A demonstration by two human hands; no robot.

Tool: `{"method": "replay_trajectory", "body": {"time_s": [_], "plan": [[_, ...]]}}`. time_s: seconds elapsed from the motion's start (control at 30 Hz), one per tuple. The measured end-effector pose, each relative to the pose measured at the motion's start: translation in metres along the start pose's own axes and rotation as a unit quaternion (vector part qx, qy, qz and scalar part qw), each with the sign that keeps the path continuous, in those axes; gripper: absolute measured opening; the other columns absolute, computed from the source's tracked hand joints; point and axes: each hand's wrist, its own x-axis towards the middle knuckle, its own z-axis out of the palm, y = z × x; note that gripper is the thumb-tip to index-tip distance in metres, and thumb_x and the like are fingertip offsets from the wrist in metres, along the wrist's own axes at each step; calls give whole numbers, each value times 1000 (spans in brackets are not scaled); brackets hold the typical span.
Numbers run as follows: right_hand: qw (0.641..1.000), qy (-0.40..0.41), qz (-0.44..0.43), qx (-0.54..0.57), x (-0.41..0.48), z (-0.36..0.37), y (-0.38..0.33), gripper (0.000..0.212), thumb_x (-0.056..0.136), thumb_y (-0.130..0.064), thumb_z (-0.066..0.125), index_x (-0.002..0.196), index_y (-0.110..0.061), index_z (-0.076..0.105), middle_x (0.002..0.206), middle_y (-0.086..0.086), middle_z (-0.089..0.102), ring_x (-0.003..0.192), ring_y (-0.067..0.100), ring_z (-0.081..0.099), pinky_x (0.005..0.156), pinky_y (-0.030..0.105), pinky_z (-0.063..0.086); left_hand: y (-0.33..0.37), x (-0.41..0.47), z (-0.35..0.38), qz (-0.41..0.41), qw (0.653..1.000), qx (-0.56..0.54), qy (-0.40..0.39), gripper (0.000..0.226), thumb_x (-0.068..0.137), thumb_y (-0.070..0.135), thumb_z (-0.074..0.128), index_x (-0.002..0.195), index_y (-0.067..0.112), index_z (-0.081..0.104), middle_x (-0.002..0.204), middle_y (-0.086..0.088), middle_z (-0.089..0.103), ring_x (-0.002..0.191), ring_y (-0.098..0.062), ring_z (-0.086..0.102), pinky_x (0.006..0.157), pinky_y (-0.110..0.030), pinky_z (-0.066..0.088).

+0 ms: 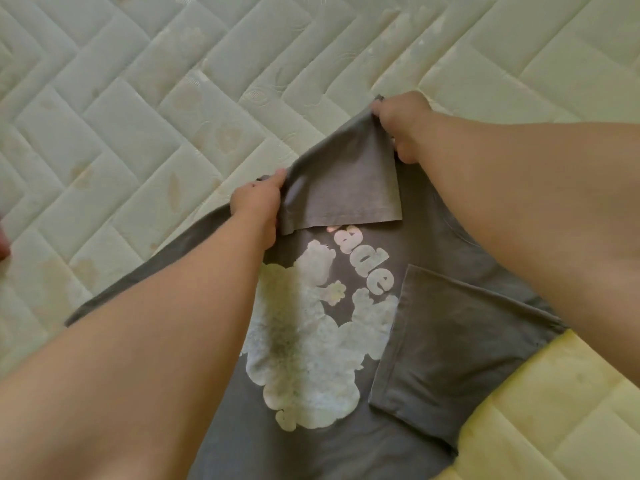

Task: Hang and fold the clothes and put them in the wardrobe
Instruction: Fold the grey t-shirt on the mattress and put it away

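Left hand (pixel 258 202), right hand (pixel 401 123) pinch grey T-shirt (pixel 433 341) sleeve; shirt on bare quilted mattress (pixel 138 98).

soft, even daylight, faint shadows, slightly blurry overall (wide-angle bending at the edges).

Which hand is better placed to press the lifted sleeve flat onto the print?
Left, probably: the left hand grips the grey T-shirt's sleeve nearest the pale print; the right hand holds the far corner.
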Motion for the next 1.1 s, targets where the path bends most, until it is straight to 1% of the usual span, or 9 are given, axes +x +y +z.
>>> {"method": "replay_trajectory", "body": {"time_s": [0.1,0.27,0.43,0.53,0.77,0.83,0.9,1.0,1.1], "plan": [[999,28,-22,-5,-8,6,6,36,95,-23,61,130,-15,58,102,1,60,102,23,61,85,32,51,-15,-4,-5,-3,999,-49,-24,37,74,40,85,101,23,66,100,0,70,94,-22,64,85,-40,58],[977,107,11,-185,-43,5,46,55,92,-45,57,136,-13,51,129,10,59,115,33,57,89,36,48,-29,-14,-10,-9,996,-66,-66,23,82,13,81,100,16,67,101,-6,70,94,-22,69,76,-40,63],[957,126,-48,-258,-64,2,72,29,106,-32,40,125,-13,50,119,9,60,98,25,57,73,33,38,-38,-22,-12,-76,980,-165,-81,17,96,7,61,113,11,63,107,-10,70,81,-19,70,52,-23,55],[956,137,-45,-257,-67,-8,88,23,106,-33,40,117,-16,52,111,8,60,90,21,54,72,34,42,-50,-24,-13,-40,992,-82,-84,22,98,10,59,120,10,61,109,-15,70,63,-16,69,48,-22,50],[928,139,-101,-331,-73,-13,112,15,106,-31,42,113,-18,42,102,8,61,85,26,59,68,40,47,-58,-31,-6,162,953,256,29,30,77,19,66,102,13,50,95,-4,60,94,-28,62,69,-34,50],[911,163,-107,-364,-75,-11,110,23,104,-32,44,121,-17,40,114,12,58,91,28,58,69,40,46,-57,-35,-2,218,909,342,92,52,74,25,67,118,14,43,114,-5,54,105,-31,57,78,-35,46],[863,211,-162,-430,-77,-9,106,34,100,-33,48,128,-14,39,126,16,49,106,32,54,81,43,44,-58,-34,-1,355,799,459,158,65,77,30,64,134,15,37,136,-10,42,123,-33,45,98,-42,38],[808,215,-264,-480,-75,4,89,49,99,-37,44,141,-15,36,143,17,40,127,35,44,101,47,36,-61,-27,2,504,673,532,99,62,96,36,46,152,17,26,159,-8,25,146,-29,22,118,-43,17],[790,105,-305,-521,-63,27,77,60,105,-40,29,157,-14,17,164,10,15,149,30,18,118,51,19,-70,-11,7,507,606,612,38,64,105,44,21,159,14,5,168,-6,1,154,-24,-2,125,-43,0]]}}
